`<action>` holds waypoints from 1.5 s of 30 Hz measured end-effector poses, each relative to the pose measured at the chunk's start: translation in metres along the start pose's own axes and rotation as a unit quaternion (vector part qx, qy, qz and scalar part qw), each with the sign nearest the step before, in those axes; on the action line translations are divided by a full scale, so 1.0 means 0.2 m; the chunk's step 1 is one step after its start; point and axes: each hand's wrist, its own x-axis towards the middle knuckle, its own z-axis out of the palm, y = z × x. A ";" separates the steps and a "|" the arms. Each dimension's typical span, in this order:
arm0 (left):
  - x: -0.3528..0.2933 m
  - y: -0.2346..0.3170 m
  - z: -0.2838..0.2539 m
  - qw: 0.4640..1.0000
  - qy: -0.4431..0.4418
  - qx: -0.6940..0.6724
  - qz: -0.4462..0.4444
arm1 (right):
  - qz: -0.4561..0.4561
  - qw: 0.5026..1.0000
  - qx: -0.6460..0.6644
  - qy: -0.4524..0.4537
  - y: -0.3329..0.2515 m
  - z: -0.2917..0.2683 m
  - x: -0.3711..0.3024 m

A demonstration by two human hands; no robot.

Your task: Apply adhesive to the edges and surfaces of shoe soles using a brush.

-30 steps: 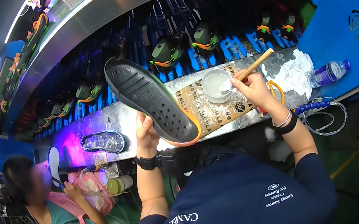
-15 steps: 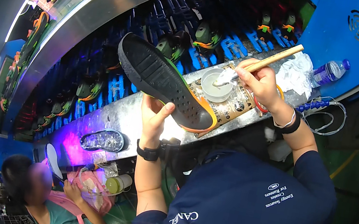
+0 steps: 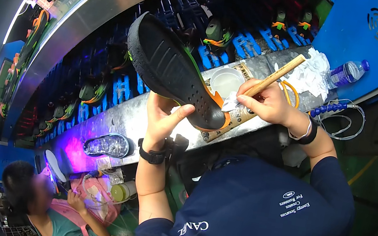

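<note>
Shoe sole (image 3: 181,74) is clamped in the left hand (image 3: 164,118), left of the bowl (image 3: 229,70). A brush (image 3: 278,74) is gripped in the right hand (image 3: 268,100), its tip at the sole's orange-edged end. Brushing appears under way; coverage cannot be judged. Lettering is borne by cardboard (image 3: 240,116) beneath the bowl and by the shirt (image 3: 244,207).

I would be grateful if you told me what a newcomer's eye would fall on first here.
Most likely the big black sole, tilted up mid-picture in the left hand, its nearer end edged orange. Next would come the wooden-handled brush in the right hand, its pale tip at that orange end, just below the bowl in the picture. Farther left, a pink-purple glow colours the bench.
</note>
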 end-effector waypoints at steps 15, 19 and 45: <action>-0.01 0.10 0.03 0.991 -0.011 0.132 0.036 | -0.032 0.997 -0.058 -0.035 0.02 -0.02 0.00; -0.01 0.12 0.08 0.986 0.021 0.150 0.068 | -0.055 0.998 -0.044 -0.001 0.04 0.01 -0.02; -0.02 0.12 0.07 0.979 0.036 0.174 0.096 | 0.016 0.997 0.050 0.057 0.11 0.00 -0.04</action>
